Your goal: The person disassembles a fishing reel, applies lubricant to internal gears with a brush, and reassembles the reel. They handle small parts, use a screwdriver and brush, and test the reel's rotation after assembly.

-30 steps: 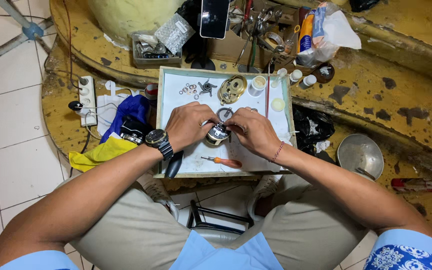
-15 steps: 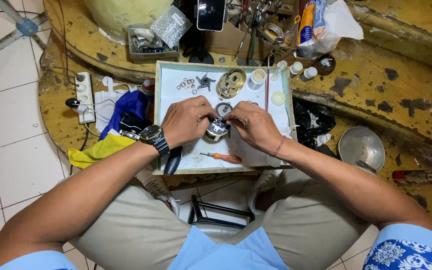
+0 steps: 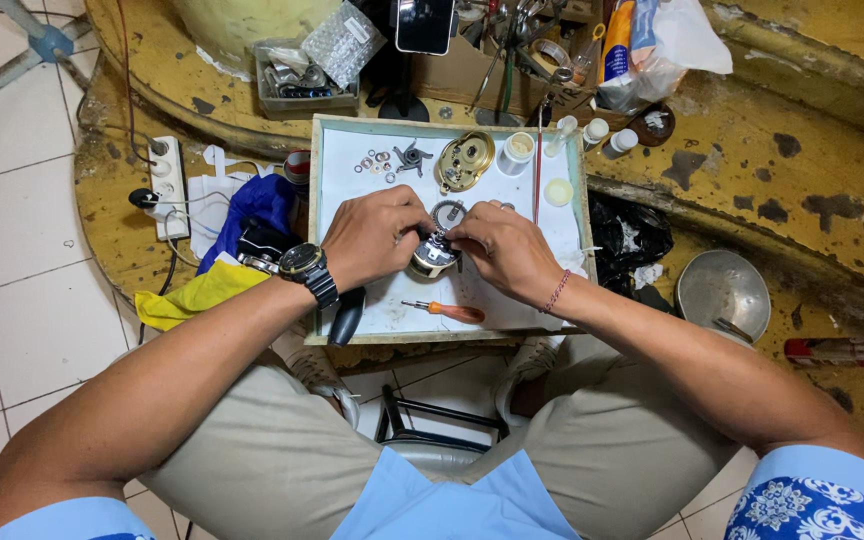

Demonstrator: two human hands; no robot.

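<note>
The left hand (image 3: pixel 377 235) clamps the round metal part (image 3: pixel 433 255) steady over the tray (image 3: pixel 324 170) so the right hand (image 3: pixel 500 250), fingertips pinched together, can work its top.

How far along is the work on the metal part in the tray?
Already apart: washers, a gold cover and a gear lie loose on the tray. In hand: left hand and right hand grip the metal part. Left: the loose pieces remain off it; the screwdriver lies unused.
</note>
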